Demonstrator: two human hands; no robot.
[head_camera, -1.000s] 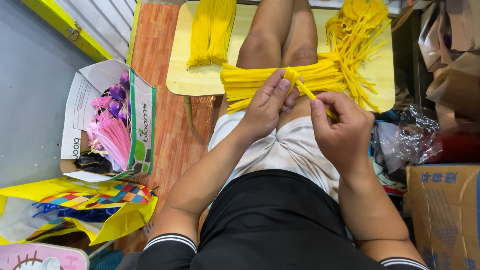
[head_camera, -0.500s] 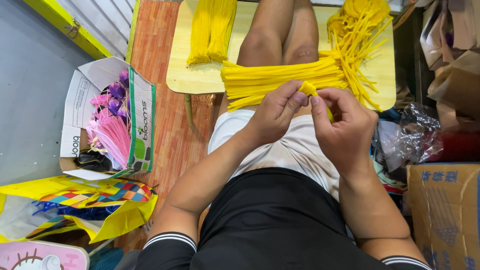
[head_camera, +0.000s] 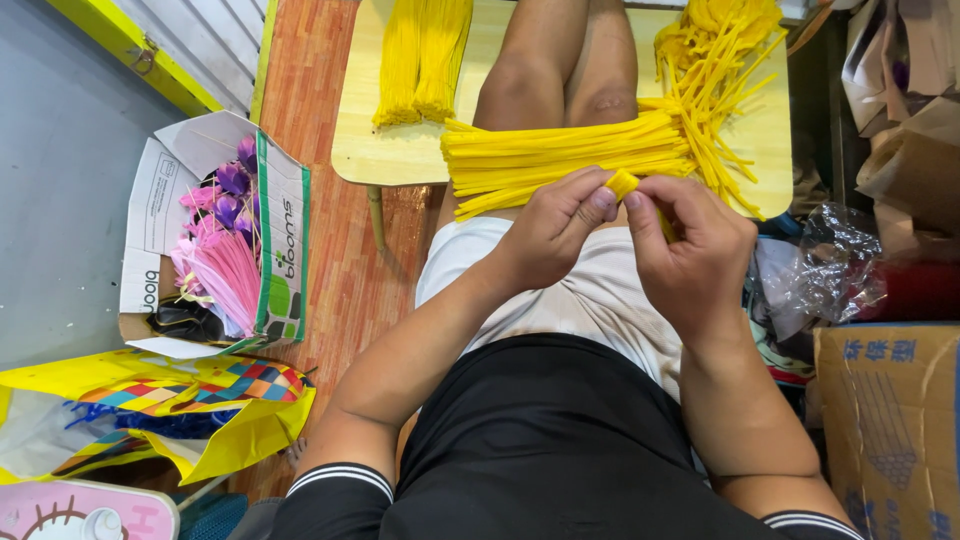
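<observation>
**Yellow stem pinched between both hands over my lap**

My grip was closed on one yellow stem (head_camera: 624, 184): the left hand (head_camera: 552, 232) pinched it from one side with thumb and forefinger, and the right hand (head_camera: 690, 250) met it from the other, fingers curled tight around the same short piece. The fingertips of both hands were touching or very nearly so. The stem's end showed between them; the rest ran down inside my right fist, so I could not tell how long it was or whether it was already bent.

Just beyond my knuckles, a thick bundle of straight yellow stems (head_camera: 560, 155) lay across my thighs. Further out stood the low yellow counter (head_camera: 400, 155), carrying a neater hank of yellow strands (head_camera: 420, 60) on my left side and a loose, tangled heap of yellow stems (head_camera: 715, 70) on my right.

I judged the step in hand to be working a single stem at its end, folding or twisting it. The next move called for a steady pinch from the left while the right turned, without letting the piece slip.

On the wooden floor (head_camera: 330, 120) to my left sat an open cardboard box (head_camera: 285, 240) of pink and purple flowers (head_camera: 225, 260), and nearer me a yellow plastic bag (head_camera: 150, 400). At my right were crumpled clear plastic (head_camera: 830, 270) and a brown carton (head_camera: 890, 420).
</observation>
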